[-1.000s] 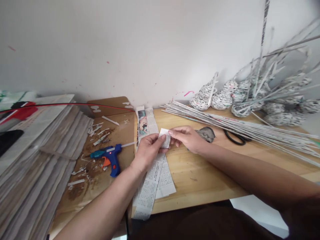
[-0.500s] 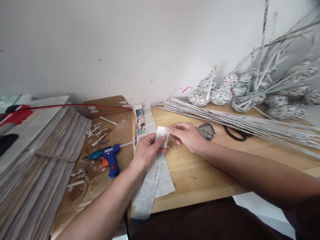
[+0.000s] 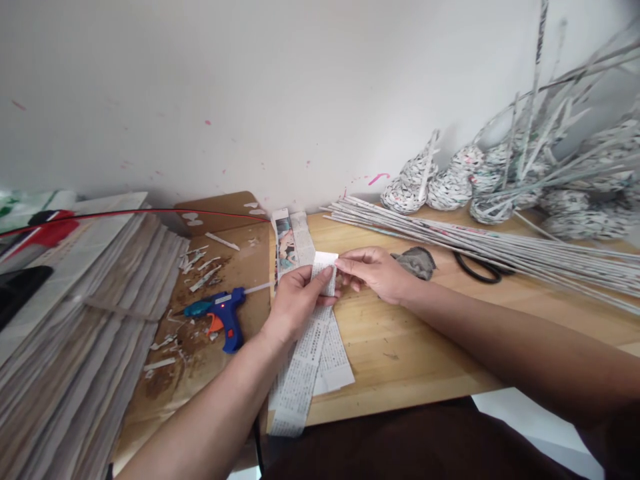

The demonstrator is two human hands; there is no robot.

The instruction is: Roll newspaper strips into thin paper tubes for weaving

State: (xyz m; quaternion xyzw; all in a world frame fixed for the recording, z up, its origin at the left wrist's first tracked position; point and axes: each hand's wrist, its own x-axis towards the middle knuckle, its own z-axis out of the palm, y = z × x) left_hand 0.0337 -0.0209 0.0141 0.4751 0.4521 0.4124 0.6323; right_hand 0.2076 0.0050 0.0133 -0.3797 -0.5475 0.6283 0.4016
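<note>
A long printed newspaper strip (image 3: 304, 373) slants from my hands down to the table's front edge. My left hand (image 3: 300, 293) grips it near its upper end, thumb on top and fingers beneath. My right hand (image 3: 367, 270) pinches the strip's top right corner between thumb and fingers. Other paper strips (image 3: 336, 363) lie on the table beneath the held one, and a strip with a coloured picture (image 3: 286, 243) extends towards the wall.
A blue glue gun (image 3: 227, 317) lies on stained cardboard (image 3: 200, 363) among paper scraps. Stacked newspapers (image 3: 95, 333) stand at left. Rolled paper sticks (image 3: 450, 233), a grey cloth (image 3: 417, 262), black-handled scissors (image 3: 477, 268) and woven paper shapes (image 3: 450, 189) are at right.
The whole view has shifted slightly, so the objects appear a little further right. Both hands keep their hold on the strip, with hardly any movement.
</note>
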